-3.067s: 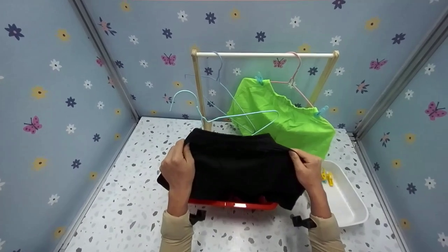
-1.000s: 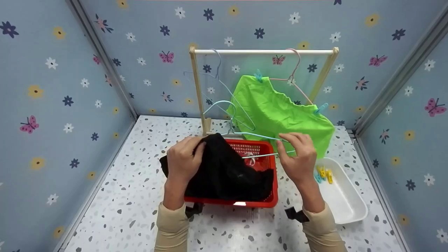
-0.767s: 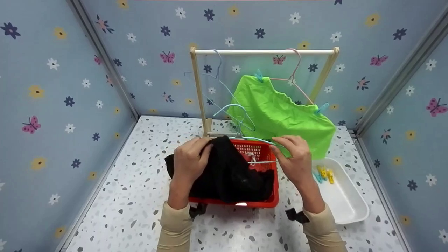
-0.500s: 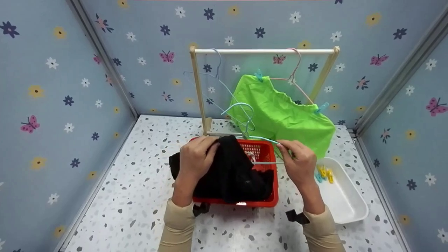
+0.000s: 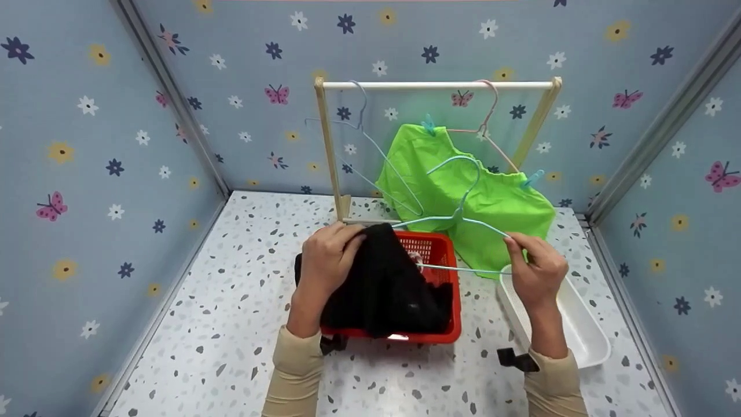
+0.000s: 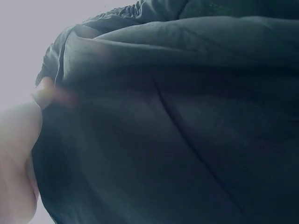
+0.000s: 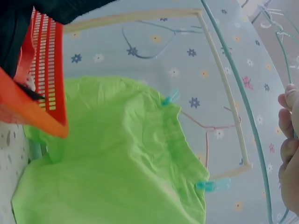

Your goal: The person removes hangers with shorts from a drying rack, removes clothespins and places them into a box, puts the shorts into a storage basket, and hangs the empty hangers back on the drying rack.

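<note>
My left hand grips the top edge of a black garment, which hangs in folds over a red basket. A gathered waistband shows along the garment's edge in the left wrist view. Between thumb and fingers, my right hand pinches the right shoulder of a light blue clothes hanger. The hanger's hook points up. Its left end disappears at the black cloth; whether it lies inside or behind cannot be seen. In the right wrist view the fingers curl round the hanger wire.
Behind stands a rack with a white rail. A green garment hangs there from a pink hanger, held by blue clothespins. A bare lilac hanger hangs at left. A white tray lies at right.
Both hands held the black garment at first; the right then took the blue hanger. Now the right hand and hanger have shifted right, partly drawn out from the cloth. The left hand moved slightly right.
</note>
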The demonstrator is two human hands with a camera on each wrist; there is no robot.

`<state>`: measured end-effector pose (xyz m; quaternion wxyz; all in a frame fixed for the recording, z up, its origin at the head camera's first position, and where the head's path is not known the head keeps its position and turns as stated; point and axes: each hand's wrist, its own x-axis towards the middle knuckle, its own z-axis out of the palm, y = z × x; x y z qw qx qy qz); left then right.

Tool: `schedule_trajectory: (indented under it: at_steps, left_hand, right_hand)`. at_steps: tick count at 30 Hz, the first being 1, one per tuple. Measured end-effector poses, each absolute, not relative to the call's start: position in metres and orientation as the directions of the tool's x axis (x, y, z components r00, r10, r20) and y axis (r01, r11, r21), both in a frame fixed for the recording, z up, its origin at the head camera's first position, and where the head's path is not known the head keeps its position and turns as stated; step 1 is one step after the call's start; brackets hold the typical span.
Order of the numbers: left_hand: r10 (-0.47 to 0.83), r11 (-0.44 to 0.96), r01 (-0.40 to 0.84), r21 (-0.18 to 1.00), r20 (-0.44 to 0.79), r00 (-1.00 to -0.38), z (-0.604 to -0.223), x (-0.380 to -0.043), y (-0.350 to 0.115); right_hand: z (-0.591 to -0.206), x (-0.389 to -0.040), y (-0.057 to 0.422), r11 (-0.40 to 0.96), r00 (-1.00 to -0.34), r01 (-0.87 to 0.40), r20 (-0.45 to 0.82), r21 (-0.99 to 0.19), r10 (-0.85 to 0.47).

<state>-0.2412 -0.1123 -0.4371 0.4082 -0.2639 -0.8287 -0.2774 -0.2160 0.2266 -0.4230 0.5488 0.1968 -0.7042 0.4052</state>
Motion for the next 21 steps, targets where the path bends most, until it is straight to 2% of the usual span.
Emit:
schedule_trajectory:
  at_steps: [11,21]
  left_hand:
    - [0.229,0.681,0.662,0.314,0.767,-0.599,-0.446,-0.25,-0.113]
    - [0.179,0.728,0.579,0.366,0.715,-0.676,-0.454,-0.255,-0.115]
  right_hand:
    - [-0.439,-0.217,0.277,0.59,-0.382,-0.696,0.907,-0.41,0.18]
    - [-0.453,-0.213,0.318,0.644,-0.446,-0.594,0.864,-0.482,0.235]
